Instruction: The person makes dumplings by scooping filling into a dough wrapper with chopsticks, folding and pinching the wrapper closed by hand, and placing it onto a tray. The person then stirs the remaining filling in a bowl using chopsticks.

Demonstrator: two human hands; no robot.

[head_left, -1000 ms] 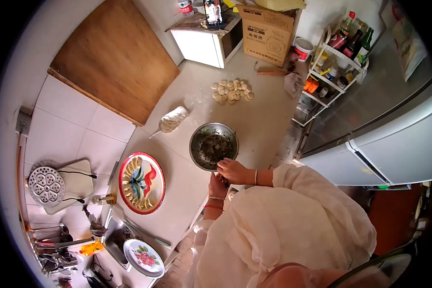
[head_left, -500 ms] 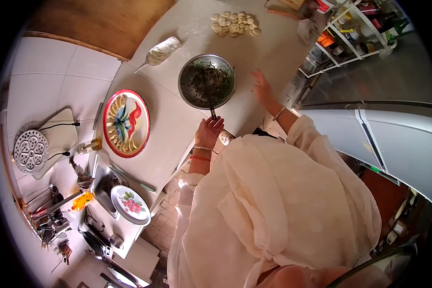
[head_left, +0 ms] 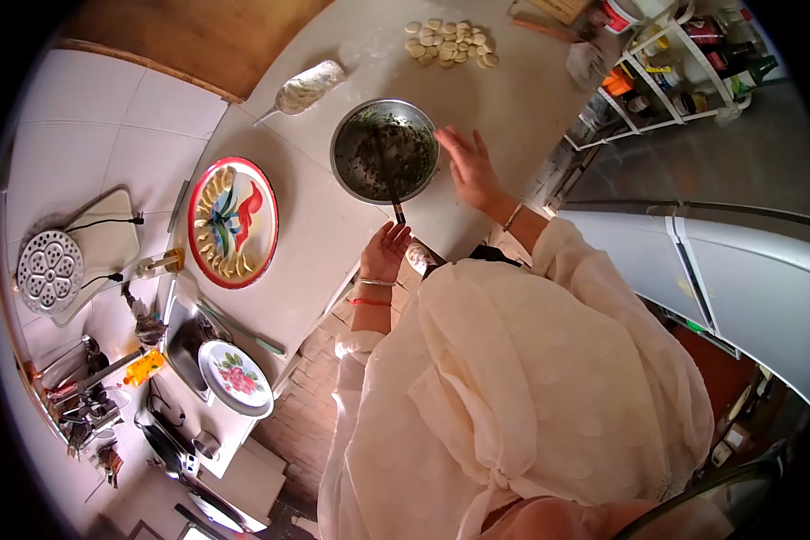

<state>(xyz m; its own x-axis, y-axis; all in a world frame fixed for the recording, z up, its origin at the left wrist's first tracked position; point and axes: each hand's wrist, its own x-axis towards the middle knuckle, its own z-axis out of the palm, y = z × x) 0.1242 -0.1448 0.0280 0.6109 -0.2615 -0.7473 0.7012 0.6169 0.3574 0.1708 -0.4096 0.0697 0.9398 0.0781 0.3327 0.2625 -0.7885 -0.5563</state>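
Observation:
A steel mixing bowl (head_left: 337, 171) holds a dark green chopped filling (head_left: 405, 155). Dark chopsticks (head_left: 396, 205) lean in it, their ends sticking out over the near rim. Just below those ends is my left hand (head_left: 385, 254), palm up with fingers stretched out; I see nothing in it. At the bowl's right side my right hand (head_left: 473, 171) has its fingers spread, the fingertips at the rim; whether they touch it I cannot tell. Several round dough pieces (head_left: 448, 43) lie beyond the bowl. To the left, a red-rimmed oval tray (head_left: 268, 236) carries folded dumplings (head_left: 209, 202) along its left side.
A scoop of flour (head_left: 310, 88) lies on the table behind the bowl. At lower left are a sink (head_left: 185, 346) and a flowered plate (head_left: 259, 396). A white rack of bottles (head_left: 639, 67) and a fridge (head_left: 747, 279) stand to the right.
My right hand has moved left, up to the bowl's rim. My left hand sits slightly lower, now a little apart from the chopstick ends. The whole view has shifted a little.

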